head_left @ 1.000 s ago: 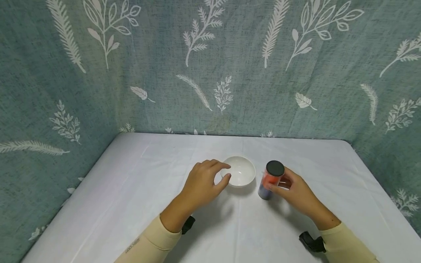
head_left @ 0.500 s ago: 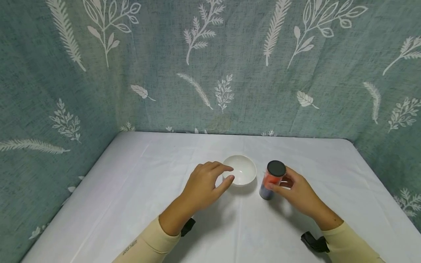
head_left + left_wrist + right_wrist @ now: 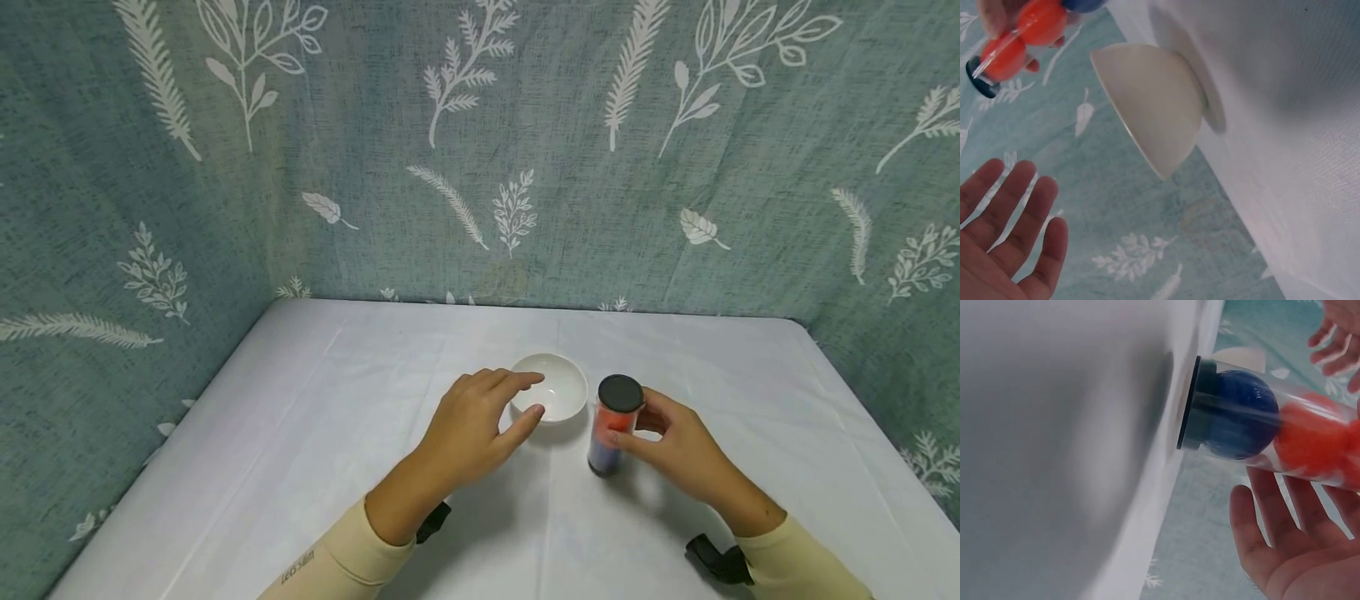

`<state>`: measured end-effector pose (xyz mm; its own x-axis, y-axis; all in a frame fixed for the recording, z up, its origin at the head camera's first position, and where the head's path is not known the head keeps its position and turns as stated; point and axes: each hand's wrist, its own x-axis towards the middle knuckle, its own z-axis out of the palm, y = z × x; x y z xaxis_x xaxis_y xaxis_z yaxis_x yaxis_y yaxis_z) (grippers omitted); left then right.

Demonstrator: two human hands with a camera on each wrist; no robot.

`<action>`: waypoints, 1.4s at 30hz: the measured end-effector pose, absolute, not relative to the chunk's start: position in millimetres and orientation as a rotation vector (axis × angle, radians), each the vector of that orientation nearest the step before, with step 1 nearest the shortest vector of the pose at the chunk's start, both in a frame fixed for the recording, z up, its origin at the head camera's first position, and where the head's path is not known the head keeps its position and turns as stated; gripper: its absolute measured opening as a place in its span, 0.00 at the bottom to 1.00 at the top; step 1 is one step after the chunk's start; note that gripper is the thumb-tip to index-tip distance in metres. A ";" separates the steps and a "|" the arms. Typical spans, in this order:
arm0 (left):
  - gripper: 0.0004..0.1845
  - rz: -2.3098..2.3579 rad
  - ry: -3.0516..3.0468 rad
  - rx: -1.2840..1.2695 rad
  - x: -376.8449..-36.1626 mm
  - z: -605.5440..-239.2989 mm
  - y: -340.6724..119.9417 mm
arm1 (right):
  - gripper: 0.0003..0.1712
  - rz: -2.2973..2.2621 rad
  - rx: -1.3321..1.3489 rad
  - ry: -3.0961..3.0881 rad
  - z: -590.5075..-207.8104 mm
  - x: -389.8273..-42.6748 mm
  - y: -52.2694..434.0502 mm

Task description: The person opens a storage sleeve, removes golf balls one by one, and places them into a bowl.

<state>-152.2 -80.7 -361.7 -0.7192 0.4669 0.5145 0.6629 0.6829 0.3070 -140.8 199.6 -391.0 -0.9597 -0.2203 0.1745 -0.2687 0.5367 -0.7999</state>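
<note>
My right hand [image 3: 678, 442] grips a clear tube of balls [image 3: 611, 429] by its side, fingers and thumb around it. The tube stands nearly upright with a dark cap on top. Through its wall, the right wrist view shows a blue ball [image 3: 1241, 414] at the base and orange-red balls [image 3: 1313, 431] above it. Whether the base touches the cloth I cannot tell. To its left sits a white bowl [image 3: 562, 392]. My left hand [image 3: 476, 425], holding nothing, hovers by the bowl's near left side with thumb and fingers apart; in the left wrist view its fingers [image 3: 1022, 212] are spread.
A white cloth covers the table [image 3: 360, 375]. Behind it and to the left hangs a green-blue curtain [image 3: 375, 208] with white leaf prints. Black straps [image 3: 716, 560] are on both wrists.
My right hand has brought the tube slightly nearer, and the tube leans less than before. My left hand has shifted slightly right, still apart from the tube.
</note>
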 end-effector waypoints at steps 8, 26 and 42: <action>0.21 -0.682 -2.437 -0.953 -147.6 -360.2 -77.8 | 0.25 1.502 0.562 -2.627 -388.3 -131.7 190.1; 0.27 -0.564 -2.314 -1.205 -134.9 -359.4 -70.5 | 0.25 1.406 0.880 -2.616 -388.4 -114.8 176.9; 0.25 -0.504 -2.281 -1.409 -136.4 -362.5 -70.2 | 0.22 1.426 1.047 -2.614 -385.4 -112.4 172.5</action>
